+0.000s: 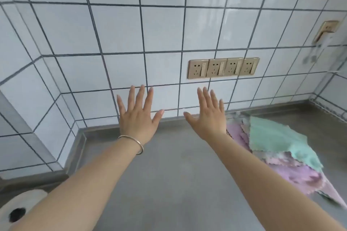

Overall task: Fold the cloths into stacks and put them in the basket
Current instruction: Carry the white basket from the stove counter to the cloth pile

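Note:
A loose pile of cloths lies on the grey counter (169, 174) at the right: a mint green cloth (272, 140) on top, pink cloths (300, 176) under and around it. My left hand (138, 116), with a metal bangle on its wrist, is held up flat with fingers spread, holding nothing. My right hand (208, 116) is raised beside it, also flat and empty, just left of the pile and not touching it. No basket is in view.
A white tiled wall stands right behind the counter, carrying a row of gold sockets (223, 67). Another socket (326, 30) is on the right wall. A white roll of paper (20, 210) sits at the bottom left corner.

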Demonstrator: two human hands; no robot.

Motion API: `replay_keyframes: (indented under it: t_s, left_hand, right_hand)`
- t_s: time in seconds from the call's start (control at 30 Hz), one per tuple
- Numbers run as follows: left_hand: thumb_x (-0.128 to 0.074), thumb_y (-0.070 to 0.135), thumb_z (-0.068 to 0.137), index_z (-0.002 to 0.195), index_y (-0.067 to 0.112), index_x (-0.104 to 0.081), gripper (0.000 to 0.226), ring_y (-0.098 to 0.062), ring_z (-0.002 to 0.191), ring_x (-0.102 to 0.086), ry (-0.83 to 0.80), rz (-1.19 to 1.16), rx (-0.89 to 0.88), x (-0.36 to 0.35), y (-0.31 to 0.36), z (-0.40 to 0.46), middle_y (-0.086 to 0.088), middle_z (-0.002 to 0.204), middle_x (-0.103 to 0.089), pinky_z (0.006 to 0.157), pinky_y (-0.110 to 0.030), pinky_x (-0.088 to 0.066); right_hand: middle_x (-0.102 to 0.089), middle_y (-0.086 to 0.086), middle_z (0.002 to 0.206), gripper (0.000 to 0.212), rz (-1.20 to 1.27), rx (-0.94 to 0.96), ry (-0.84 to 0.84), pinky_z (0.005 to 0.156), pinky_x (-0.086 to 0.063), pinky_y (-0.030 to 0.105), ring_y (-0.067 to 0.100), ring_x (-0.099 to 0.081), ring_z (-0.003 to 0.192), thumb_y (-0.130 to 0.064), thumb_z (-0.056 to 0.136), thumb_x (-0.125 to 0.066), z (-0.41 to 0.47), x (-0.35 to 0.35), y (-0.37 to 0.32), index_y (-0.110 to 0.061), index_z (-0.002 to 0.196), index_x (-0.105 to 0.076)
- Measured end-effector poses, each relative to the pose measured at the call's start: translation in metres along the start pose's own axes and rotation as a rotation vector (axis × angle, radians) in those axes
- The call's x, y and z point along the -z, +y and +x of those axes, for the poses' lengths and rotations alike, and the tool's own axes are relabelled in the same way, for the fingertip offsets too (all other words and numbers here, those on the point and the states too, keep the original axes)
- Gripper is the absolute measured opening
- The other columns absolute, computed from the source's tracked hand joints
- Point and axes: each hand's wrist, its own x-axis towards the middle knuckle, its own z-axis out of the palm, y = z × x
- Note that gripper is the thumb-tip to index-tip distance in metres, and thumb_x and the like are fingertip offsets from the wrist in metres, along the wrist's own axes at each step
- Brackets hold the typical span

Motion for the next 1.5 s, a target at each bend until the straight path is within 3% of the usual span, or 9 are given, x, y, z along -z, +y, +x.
replay_keyframes:
  t_s: [0.23, 0.6, 0.77, 0.9, 1.0, 1.1, 1.2, 1.3, 1.5]
  left_hand:
    - [-0.028, 0.058, 0.090, 0.148, 0.025, -0.007, 0.070, -0.025, 0.145, -0.004, -0.076, -0.155, -0.410, -0.004, -0.033, -0.033, -0.003, 0.158, -0.002, 0.114, -0.054, -0.006]
    - [-0.033, 0.053, 0.079, 0.126, 0.012, -0.054, 0.065, -0.035, 0.121, -0.053, -0.226, -0.421, -0.988, 0.019, 0.019, -0.196, -0.012, 0.128, -0.059, 0.091, -0.057, -0.046]
    - [-0.034, 0.055, 0.079, 0.127, 0.016, -0.052, 0.064, -0.031, 0.123, -0.050, -0.204, -0.548, -1.277, 0.062, 0.065, -0.299, -0.008, 0.128, -0.059, 0.094, -0.056, -0.043]
    - [-0.033, 0.057, 0.078, 0.127, 0.017, -0.053, 0.066, -0.028, 0.125, -0.049, -0.234, -0.608, -1.461, 0.109, 0.084, -0.389, -0.003, 0.130, -0.058, 0.096, -0.057, -0.043]
    - [-0.039, 0.056, 0.080, 0.130, 0.020, -0.049, 0.063, -0.028, 0.129, -0.046, -0.239, -0.665, -1.587, 0.147, 0.083, -0.462, -0.003, 0.132, -0.055, 0.100, -0.057, -0.038]
    - [-0.043, 0.055, 0.084, 0.141, 0.023, -0.034, 0.065, -0.025, 0.140, -0.028, -0.295, -0.705, -1.726, 0.183, 0.070, -0.541, -0.001, 0.145, -0.040, 0.111, -0.054, -0.026]
    - [-0.020, 0.061, 0.086, 0.146, 0.028, -0.016, 0.068, -0.020, 0.145, -0.010, -0.303, -0.712, -1.869, 0.221, 0.059, -0.618, 0.003, 0.155, -0.020, 0.116, -0.052, -0.011]
    - [-0.027, 0.058, 0.091, 0.147, 0.032, -0.008, 0.064, -0.017, 0.146, 0.000, -0.355, -0.725, -1.956, 0.265, 0.045, -0.709, 0.008, 0.157, -0.009, 0.117, -0.050, -0.001]
    - [-0.033, 0.054, 0.091, 0.147, 0.031, -0.008, 0.065, -0.016, 0.145, 0.002, -0.408, -0.801, -2.095, 0.340, 0.026, -0.846, 0.008, 0.157, -0.008, 0.117, -0.046, 0.000]
  right_hand:
    - [-0.001, -0.006, 0.158, 0.078, -0.037, -0.360, 0.062, 0.119, -0.003, 0.036, 0.015, 0.003, 0.146, -0.058, 0.087, -0.040, -0.109, -0.014, -0.040, -0.028, 0.149, -0.001]
    - [-0.001, -0.008, 0.158, 0.078, -0.218, -0.864, 0.193, 0.117, -0.005, 0.031, 0.016, -0.003, 0.145, -0.059, 0.088, -0.038, -0.347, 0.049, -0.097, -0.034, 0.148, 0.005]
    - [0.003, -0.008, 0.158, 0.078, -0.315, -1.074, 0.293, 0.110, 0.007, 0.028, 0.016, 0.001, 0.146, -0.061, 0.087, -0.038, -0.462, 0.092, -0.111, -0.034, 0.148, 0.002]
    - [0.002, -0.006, 0.158, 0.077, -0.405, -1.264, 0.334, 0.116, 0.001, 0.032, 0.016, 0.001, 0.145, -0.066, 0.083, -0.024, -0.565, 0.128, -0.147, -0.033, 0.148, 0.002]
    - [-0.003, -0.004, 0.157, 0.076, -0.453, -1.387, 0.380, 0.117, -0.008, 0.036, 0.017, -0.001, 0.145, -0.059, 0.088, -0.037, -0.639, 0.155, -0.187, -0.030, 0.148, -0.001]
    - [-0.008, -0.003, 0.157, 0.075, -0.491, -1.517, 0.430, 0.115, -0.016, 0.037, 0.018, -0.008, 0.144, -0.057, 0.087, -0.040, -0.716, 0.181, -0.231, -0.030, 0.148, -0.006]
    - [-0.015, 0.001, 0.156, 0.082, -0.557, -1.636, 0.452, 0.113, -0.020, 0.040, 0.022, -0.017, 0.142, -0.064, 0.076, -0.025, -0.797, 0.205, -0.273, -0.027, 0.148, -0.013]
    - [-0.011, 0.002, 0.157, 0.084, -0.577, -1.754, 0.410, 0.115, -0.016, 0.039, 0.021, -0.012, 0.143, -0.065, 0.076, -0.020, -0.882, 0.230, -0.323, -0.026, 0.149, -0.009]
    - [-0.012, -0.001, 0.157, 0.073, -0.587, -1.867, 0.461, 0.116, -0.014, 0.034, 0.017, -0.008, 0.143, -0.051, 0.089, -0.043, -1.008, 0.270, -0.386, -0.025, 0.149, -0.010]
